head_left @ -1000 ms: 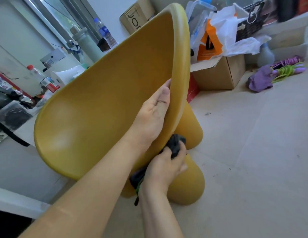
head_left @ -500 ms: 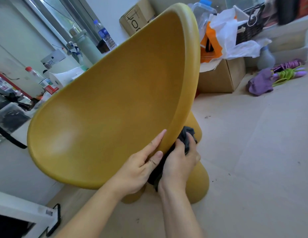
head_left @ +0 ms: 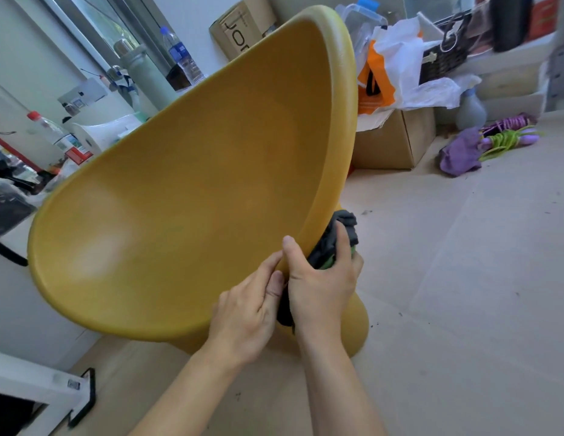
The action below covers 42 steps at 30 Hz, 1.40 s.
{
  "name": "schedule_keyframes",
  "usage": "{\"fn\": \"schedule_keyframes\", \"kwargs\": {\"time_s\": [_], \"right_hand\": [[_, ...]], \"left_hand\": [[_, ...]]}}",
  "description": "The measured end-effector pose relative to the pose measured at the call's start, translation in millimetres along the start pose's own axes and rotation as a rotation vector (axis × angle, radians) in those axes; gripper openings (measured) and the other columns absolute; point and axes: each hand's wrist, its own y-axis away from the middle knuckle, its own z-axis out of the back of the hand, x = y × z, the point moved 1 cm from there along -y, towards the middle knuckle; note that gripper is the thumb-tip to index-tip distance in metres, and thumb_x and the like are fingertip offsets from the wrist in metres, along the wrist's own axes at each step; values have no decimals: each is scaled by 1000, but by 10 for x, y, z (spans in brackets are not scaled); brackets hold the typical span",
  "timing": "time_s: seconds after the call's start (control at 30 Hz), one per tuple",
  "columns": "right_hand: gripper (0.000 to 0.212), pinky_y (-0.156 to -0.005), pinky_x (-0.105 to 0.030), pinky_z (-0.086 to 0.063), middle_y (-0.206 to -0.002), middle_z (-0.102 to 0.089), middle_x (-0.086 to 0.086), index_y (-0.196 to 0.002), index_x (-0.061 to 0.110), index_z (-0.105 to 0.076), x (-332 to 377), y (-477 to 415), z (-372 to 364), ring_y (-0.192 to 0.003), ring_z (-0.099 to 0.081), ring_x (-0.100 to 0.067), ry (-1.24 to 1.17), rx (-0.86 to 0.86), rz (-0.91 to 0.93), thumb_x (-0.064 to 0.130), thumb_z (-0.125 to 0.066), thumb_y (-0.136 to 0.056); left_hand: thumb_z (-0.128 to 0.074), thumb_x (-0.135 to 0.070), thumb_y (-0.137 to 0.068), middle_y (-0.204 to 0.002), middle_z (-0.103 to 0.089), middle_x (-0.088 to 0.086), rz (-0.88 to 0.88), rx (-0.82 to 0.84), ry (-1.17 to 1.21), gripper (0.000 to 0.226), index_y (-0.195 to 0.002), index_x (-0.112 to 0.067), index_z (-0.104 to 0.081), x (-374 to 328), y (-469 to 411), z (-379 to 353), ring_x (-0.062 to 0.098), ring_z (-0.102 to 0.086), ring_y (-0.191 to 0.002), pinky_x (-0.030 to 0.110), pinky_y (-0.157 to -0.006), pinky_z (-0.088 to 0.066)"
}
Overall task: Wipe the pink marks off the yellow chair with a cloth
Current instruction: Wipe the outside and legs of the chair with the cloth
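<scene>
The yellow chair (head_left: 195, 190) is tipped up, its round seat shell facing me and its legs behind at the lower right. My left hand (head_left: 249, 309) grips the lower rim of the seat, fingers on the inner face. My right hand (head_left: 321, 284) sits just beside it, thumb over the rim, pressing a dark grey cloth (head_left: 343, 231) with a green edge against the seat's outer underside. No pink marks show on the visible inner surface; the wiped area is hidden behind the rim.
Cardboard box (head_left: 391, 140) with plastic bags stands behind the chair. A purple cloth and skipping rope (head_left: 482, 146) lie on the floor at right. Bottles and a thermos (head_left: 145, 73) crowd the left ledge. A white table corner (head_left: 54, 385) is at lower left.
My left hand slid down the seat rim from the middle to the bottom, meeting the right hand. The right hand with the cloth moved up along the underside. The chair tipped further toward me.
</scene>
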Motion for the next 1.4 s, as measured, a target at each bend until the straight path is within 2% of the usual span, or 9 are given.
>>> {"fn": "schedule_keyframes", "kwargs": {"time_s": [0.2,0.33,0.5,0.63,0.9,1.0,1.1,1.23,1.4], "right_hand": [[74,-95,-43,-52,-118,-62,-7,-125,26,-60,105,-677,188,-109,-62,-19,26,-28,142,61,-74,-61],[64,-101,-22,-44,-132,-54,-3,-132,26,-57,204,-996,41,-121,-54,-10,-62,-184,193,55,-70,-77],[60,-108,-28,-34,-144,-36,-6,-142,29,-43,-114,-561,-100,-132,-42,-19,36,-282,155,48,-62,-88],[66,-111,-29,-25,-151,-22,-12,-148,31,-32,-490,127,-231,-139,-31,-28,134,-231,85,40,-62,-90],[69,-108,-36,-31,-148,-29,-12,-153,26,-19,-48,-779,-22,-133,-39,-30,418,-29,3,38,-55,-95],[64,-107,-29,-25,-152,-26,-15,-153,24,-20,-73,-799,-106,-137,-33,-28,416,-77,74,34,-51,-98],[60,-104,-23,-24,-150,-31,-17,-151,21,-26,-427,-397,-205,-138,-32,-29,363,-117,96,28,-53,-97],[56,-93,-20,-31,-144,-38,-11,-151,22,-27,-824,233,-342,-130,-42,-27,295,-63,-33,28,-47,-99],[59,-87,-18,-26,-145,-29,-6,-154,25,-13,-926,507,-387,-114,-39,-19,359,46,-130,28,-39,-101]], "left_hand": [[-30,-38,-96,-148,-37,-19,-137,-64,-138,53,-148,-42,-17,-459,-177,-94,18,-52,-121,32,-84,-43],[-48,-8,-91,-151,-36,-9,-154,111,79,64,-148,-27,-27,-458,-538,-188,12,-39,-134,18,-101,-31],[-24,-65,-91,-150,-37,-9,-34,233,-92,58,-144,-42,-29,553,-117,-232,7,-32,-138,23,-108,-32],[-4,-74,-86,-137,-54,1,-1,75,-151,79,-138,-32,-46,774,121,-366,18,-50,-128,30,-92,-47],[-42,-26,-88,-116,-69,2,-157,-47,-169,43,-125,-20,-62,240,-236,-400,20,-69,-98,31,-62,-57],[-57,-29,-83,-100,-74,-2,-101,-71,-135,31,-110,-25,-71,174,-483,-371,22,-72,-78,28,-50,-51],[-58,-42,-89,-112,-70,-6,40,-114,26,30,-115,-31,-68,278,-513,-389,19,-66,-100,30,-75,-51],[-50,-27,-96,-131,-59,-8,-73,13,186,32,-127,-26,-60,499,-456,-353,8,-52,-124,17,-100,-39],[-29,-49,-96,-129,-59,-14,27,70,-18,45,-128,-33,-56,1145,-53,-172,8,-51,-121,28,-95,-44]]}}
